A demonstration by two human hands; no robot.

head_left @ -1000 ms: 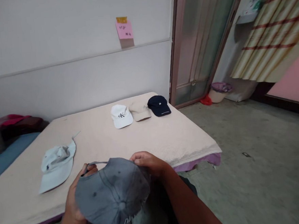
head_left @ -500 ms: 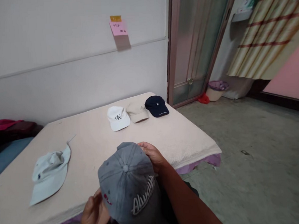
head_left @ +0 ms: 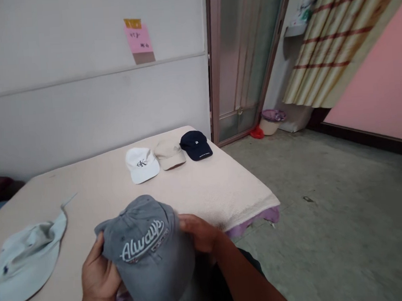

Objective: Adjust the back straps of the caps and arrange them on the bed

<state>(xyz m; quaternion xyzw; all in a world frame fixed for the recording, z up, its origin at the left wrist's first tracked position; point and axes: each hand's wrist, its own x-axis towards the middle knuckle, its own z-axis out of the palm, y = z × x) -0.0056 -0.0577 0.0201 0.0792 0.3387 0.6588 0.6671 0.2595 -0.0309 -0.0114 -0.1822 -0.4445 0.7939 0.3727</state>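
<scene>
A grey baseball cap (head_left: 150, 259) with "Always" stitched in white is held over the near edge of the bed, its brim towards me. My left hand (head_left: 99, 272) grips the cap's left side, thumb on the outside. On the opposite side my right hand (head_left: 199, 231) closes on the cap; some of its fingers are hidden behind it. A pale mint cap (head_left: 31, 258) lies crumpled at the left with its strap sticking out. Farther back, a white cap (head_left: 142, 164), a beige cap (head_left: 169, 154) and a navy cap (head_left: 196, 145) sit in a row.
The bed (head_left: 97, 190) has a cream cover and stands against a white wall panel (head_left: 91, 112) bearing a pink note (head_left: 139, 39). Past its right edge are grey floor (head_left: 315, 216), a sliding door (head_left: 239, 56), a lined bin (head_left: 270, 121) and a curtain (head_left: 331, 45).
The grey cap has been turned so its lettering and brim show more fully. My left hand has moved up and left along its side. The view has shifted to the right.
</scene>
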